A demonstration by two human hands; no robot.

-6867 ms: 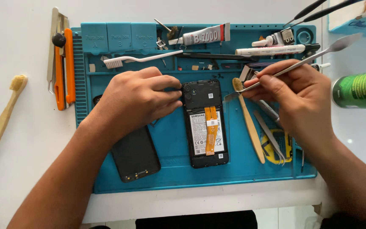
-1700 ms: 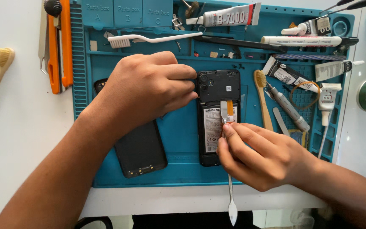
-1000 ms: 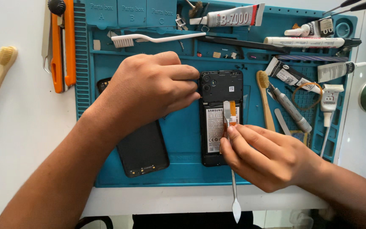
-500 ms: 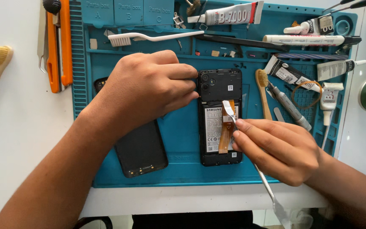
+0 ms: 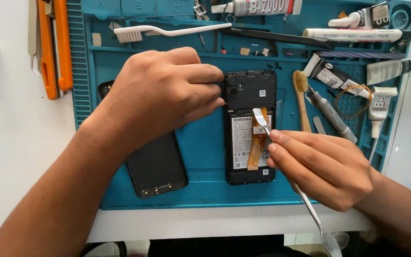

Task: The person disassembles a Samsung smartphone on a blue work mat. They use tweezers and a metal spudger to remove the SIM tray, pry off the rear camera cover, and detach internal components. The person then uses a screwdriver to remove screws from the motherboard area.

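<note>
On mat, phone [image 5: 249, 90] seemingly lengthwise upright.

Left hand [image 5: 160, 97], right hand [image 5: 327, 166]: both bare, no gloves, rings or watch; forearms uncovered, no sleeves in view.

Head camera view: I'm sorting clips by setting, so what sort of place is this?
Most likely a phone repair bench. An opened phone with its back off lies on a blue work mat, the right hand works a metal pry tool at it, and glue tubes line the mat.
</note>
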